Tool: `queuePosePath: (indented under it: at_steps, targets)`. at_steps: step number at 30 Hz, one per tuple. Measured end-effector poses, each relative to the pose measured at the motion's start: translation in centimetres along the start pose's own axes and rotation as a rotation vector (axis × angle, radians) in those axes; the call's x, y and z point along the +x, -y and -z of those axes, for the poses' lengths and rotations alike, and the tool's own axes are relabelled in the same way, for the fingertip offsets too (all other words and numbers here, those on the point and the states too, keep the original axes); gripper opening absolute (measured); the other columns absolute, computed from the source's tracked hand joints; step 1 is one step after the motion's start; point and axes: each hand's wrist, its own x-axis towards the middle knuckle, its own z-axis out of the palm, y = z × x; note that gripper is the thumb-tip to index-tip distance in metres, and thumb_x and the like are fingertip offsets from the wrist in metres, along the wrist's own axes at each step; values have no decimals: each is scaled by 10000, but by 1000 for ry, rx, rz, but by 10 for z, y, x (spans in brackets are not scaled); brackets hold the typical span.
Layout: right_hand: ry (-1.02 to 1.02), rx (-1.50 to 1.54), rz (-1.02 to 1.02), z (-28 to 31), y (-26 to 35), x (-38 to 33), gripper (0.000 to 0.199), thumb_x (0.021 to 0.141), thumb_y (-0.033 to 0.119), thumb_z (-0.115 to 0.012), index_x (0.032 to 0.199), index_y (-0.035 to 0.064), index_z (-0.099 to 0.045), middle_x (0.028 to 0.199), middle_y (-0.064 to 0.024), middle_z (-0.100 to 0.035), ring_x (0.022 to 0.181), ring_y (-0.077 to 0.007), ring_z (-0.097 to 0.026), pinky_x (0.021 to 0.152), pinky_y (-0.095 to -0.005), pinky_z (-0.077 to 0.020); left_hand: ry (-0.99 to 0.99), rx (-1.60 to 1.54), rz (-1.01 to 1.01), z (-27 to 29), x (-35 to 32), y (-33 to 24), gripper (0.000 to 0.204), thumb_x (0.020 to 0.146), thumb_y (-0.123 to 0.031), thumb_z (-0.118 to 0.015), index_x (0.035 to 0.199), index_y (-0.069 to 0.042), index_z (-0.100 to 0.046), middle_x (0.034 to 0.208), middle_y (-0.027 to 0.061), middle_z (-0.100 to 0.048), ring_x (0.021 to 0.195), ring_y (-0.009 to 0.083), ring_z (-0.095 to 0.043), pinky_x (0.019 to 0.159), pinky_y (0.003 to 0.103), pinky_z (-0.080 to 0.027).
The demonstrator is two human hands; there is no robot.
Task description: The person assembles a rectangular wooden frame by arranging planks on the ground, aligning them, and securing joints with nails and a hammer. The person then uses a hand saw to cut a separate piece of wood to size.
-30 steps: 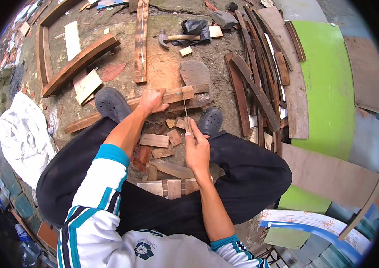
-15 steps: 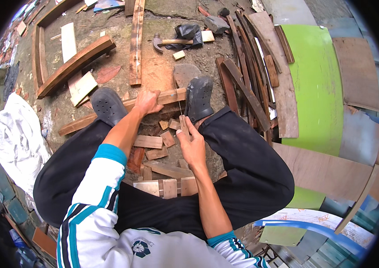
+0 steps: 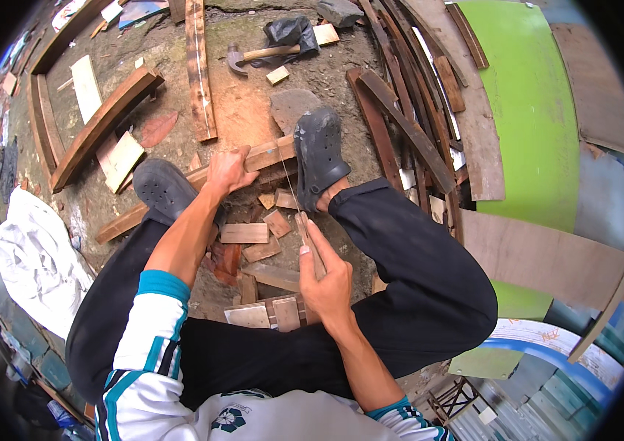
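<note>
My left hand (image 3: 230, 172) is closed over a wooden beam (image 3: 271, 153) that lies slantwise between my feet. One dark clog (image 3: 166, 189) rests on the beam's left part, and the other clog (image 3: 319, 151) stands at its right end. My right hand (image 3: 327, 285) is wrapped around the wooden handle of a handsaw (image 3: 304, 229). Seen nearly edge-on, the thin blade runs from the handle up to the beam near its right end. Whether a cut has opened there is too small to tell.
Several short wood offcuts (image 3: 244, 233) lie below the beam. Farther off are a hammer (image 3: 271, 53), a long plank (image 3: 199, 73) and a wooden frame (image 3: 106, 126). Dark timber strips (image 3: 411, 132) and a green board (image 3: 529, 117) are at right; a white sack (image 3: 40, 261) is at left.
My right hand has drawn the saw back toward my body, so more blade shows between handle and beam. My left hand still grips the beam. The whole view has shifted slightly.
</note>
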Motion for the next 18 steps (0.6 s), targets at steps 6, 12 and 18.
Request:
queuePosePath:
  at_steps: [6, 12, 18]
  targets:
    - [7, 14, -138, -37, -17, 73, 437, 955, 116, -579, 1352, -64, -575, 1253, -284, -656, 1174, -366, -657, 975, -366, -510, 52, -43, -43, -10, 2, -6, 578, 749, -459, -748, 1164, -78, -619, 815, 209, -725, 753, 405, -716, 681, 498, -567]
    - [-59, 32, 100, -19, -35, 14, 477, 942, 97, -559, 1410, 12, -547, 1132, -329, -657, 1069, -413, -664, 867, -418, -554, 43, -42, -6, -10, 3, 3, 581, 747, -442, -744, 1173, -69, -614, 816, 223, -721, 758, 415, -712, 681, 500, -566]
    - [-78, 45, 54, -46, -46, 78, 484, 942, 108, -564, 1410, -12, -536, 1163, -303, -660, 1045, -421, -675, 863, -416, -557, 31, -24, -66, -5, 8, -5, 611, 742, -433, -754, 1200, -57, -609, 836, 202, -730, 775, 398, -718, 689, 480, -571]
